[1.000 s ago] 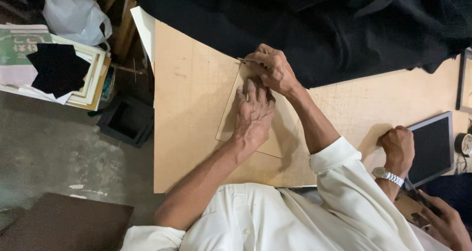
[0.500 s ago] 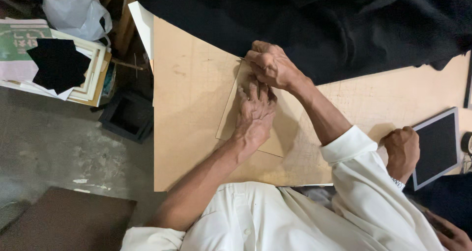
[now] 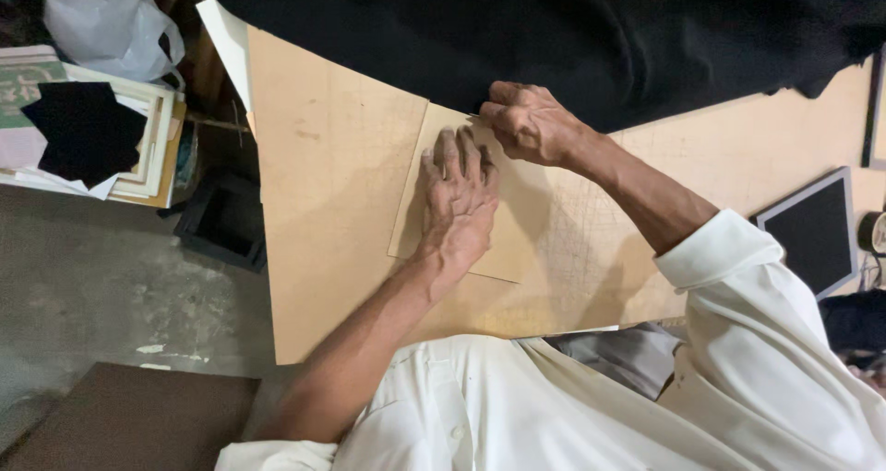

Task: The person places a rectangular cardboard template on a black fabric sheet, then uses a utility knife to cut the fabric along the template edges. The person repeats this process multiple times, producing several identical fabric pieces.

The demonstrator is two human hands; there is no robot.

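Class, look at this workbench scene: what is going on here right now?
A person in a white shirt leans over a tan work board. The left hand presses flat on a smaller tan cardboard sheet lying on it. The right hand is closed at the sheet's far edge, beside black cloth; whether it grips a tool is unclear. A dark tablet lies to the right.

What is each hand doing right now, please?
Left hand: open, pressed flat on the brown sheet.
Right hand: closed at the sheet's top edge; what it grips cannot be told.
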